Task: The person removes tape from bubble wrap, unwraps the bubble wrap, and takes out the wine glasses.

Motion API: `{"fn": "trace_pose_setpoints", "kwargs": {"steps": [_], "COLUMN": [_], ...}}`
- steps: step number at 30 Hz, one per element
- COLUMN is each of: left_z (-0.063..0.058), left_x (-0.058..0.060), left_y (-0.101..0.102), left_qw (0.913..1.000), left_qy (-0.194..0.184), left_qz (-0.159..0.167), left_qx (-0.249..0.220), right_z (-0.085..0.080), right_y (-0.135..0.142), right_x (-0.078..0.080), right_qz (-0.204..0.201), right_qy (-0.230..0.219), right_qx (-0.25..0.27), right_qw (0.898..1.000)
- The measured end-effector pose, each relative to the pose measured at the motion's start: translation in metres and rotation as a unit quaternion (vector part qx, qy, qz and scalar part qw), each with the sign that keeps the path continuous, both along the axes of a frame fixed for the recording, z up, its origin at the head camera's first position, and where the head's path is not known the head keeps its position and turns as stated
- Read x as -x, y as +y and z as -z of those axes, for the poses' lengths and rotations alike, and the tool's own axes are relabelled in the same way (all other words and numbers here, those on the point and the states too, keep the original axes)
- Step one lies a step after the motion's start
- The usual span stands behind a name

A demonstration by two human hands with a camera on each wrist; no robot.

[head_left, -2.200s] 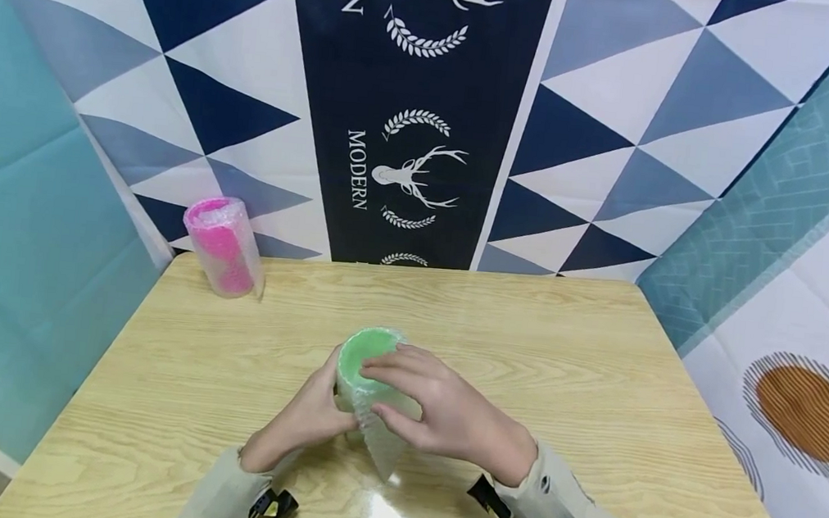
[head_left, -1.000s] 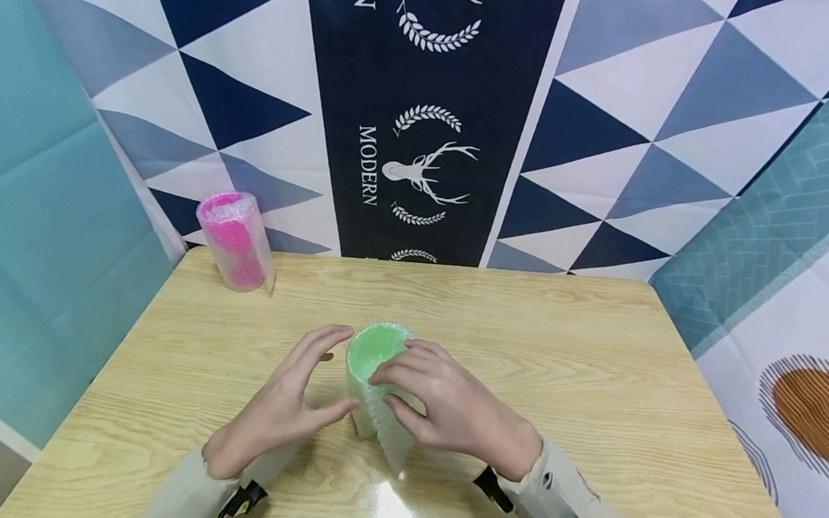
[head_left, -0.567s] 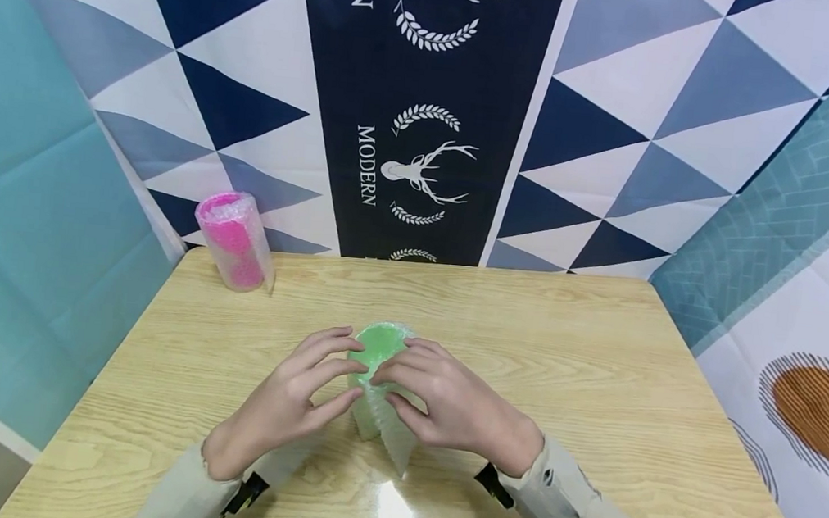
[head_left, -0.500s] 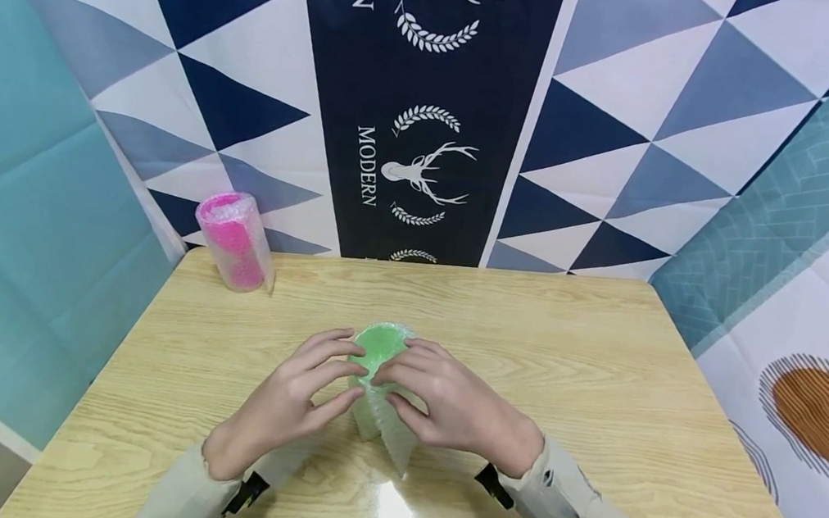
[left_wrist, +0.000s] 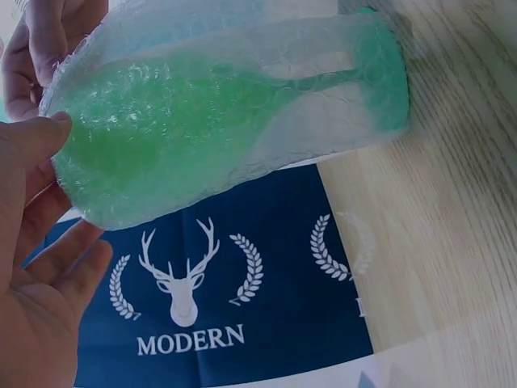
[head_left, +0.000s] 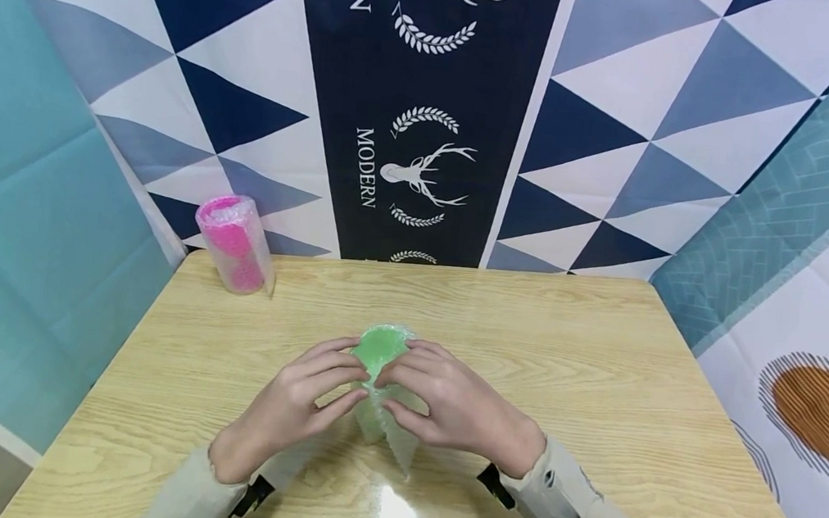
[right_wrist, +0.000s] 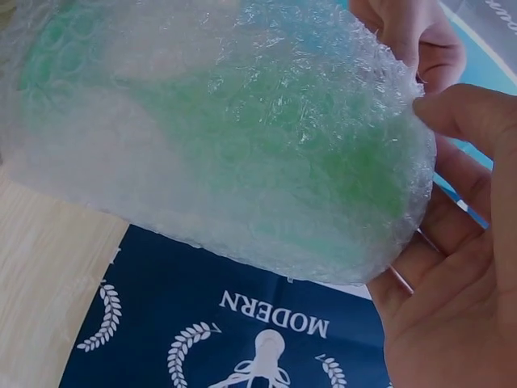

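- Green goblet (left_wrist: 170, 121): stands upright on the desk (head_left: 560, 370), near its middle and directly in front of the person. Bowl, thin stem and wide foot show through the wrapping in the left wrist view.
- Bubble wrap (head_left: 396, 438): clear, rolled around the goblet and extending along its full height. One pointed corner hangs loose on the near side, below the right hand.
- Left hand (head_left: 299, 389): positioned at the upper left of the roll. Thumb tip contacts the wrap at the upper edge; fingers curve around the side, holding it.
- Right hand (head_left: 439, 397): positioned at the upper right of the roll. Thumb and fingers pinch the upper edge of the wrap.
- Hand spacing: the hands face each other across the goblet's mouth, their fingertips close together at the near rim.
- Pink wrapped item (head_left: 234, 247): stands at the far left corner of the desk, well apart from the hands, also enclosed in clear bubble wrap.
- Patterned backdrop (head_left: 416, 70): rises behind the desk; dark central band printed with white deer heads, wreaths and "MODERN", flanked by blue and white triangles.
- Sleeves (head_left: 599, 514): pale, covering both forearms.
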State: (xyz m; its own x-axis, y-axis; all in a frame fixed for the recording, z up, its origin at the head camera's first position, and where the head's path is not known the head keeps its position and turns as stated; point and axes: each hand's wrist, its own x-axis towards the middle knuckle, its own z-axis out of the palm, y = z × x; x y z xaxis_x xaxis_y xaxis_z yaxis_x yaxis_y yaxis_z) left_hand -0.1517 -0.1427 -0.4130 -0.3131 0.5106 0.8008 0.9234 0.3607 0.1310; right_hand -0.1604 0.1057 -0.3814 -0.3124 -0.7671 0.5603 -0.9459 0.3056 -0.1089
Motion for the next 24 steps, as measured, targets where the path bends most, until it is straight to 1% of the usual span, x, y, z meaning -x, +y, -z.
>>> {"fn": "trace_pose_setpoints", "kwargs": {"steps": [5, 9, 14, 17, 24], "left_z": [0.0000, -0.0005, -0.0036, -0.0049, -0.0029], "left_x": [0.0008, 0.0013, 0.0041, 0.0055, 0.0074], "left_y": [0.0012, 0.0014, 0.0012, 0.0006, 0.0003], "left_qw": [0.9999, 1.0000, 0.9996, 0.9992, 0.9990], "left_qy": [0.010, -0.004, -0.029, -0.037, -0.033], "left_qz": [0.011, 0.007, 0.006, 0.003, -0.005], "left_qx": [-0.004, -0.002, 0.005, 0.013, 0.028], "right_z": [0.0015, 0.0033, 0.0022, 0.0025, 0.0057], "right_y": [-0.0017, -0.0027, -0.0035, -0.0040, -0.0043], "right_x": [0.0030, 0.0054, 0.0066, 0.0067, 0.0055], "right_qz": [-0.006, -0.011, -0.007, -0.002, 0.005], "right_qy": [0.016, 0.026, 0.018, 0.012, -0.008], "right_qx": [0.013, 0.021, 0.018, 0.017, 0.033], "right_qw": [1.000, 0.999, 1.000, 1.000, 0.999]}}
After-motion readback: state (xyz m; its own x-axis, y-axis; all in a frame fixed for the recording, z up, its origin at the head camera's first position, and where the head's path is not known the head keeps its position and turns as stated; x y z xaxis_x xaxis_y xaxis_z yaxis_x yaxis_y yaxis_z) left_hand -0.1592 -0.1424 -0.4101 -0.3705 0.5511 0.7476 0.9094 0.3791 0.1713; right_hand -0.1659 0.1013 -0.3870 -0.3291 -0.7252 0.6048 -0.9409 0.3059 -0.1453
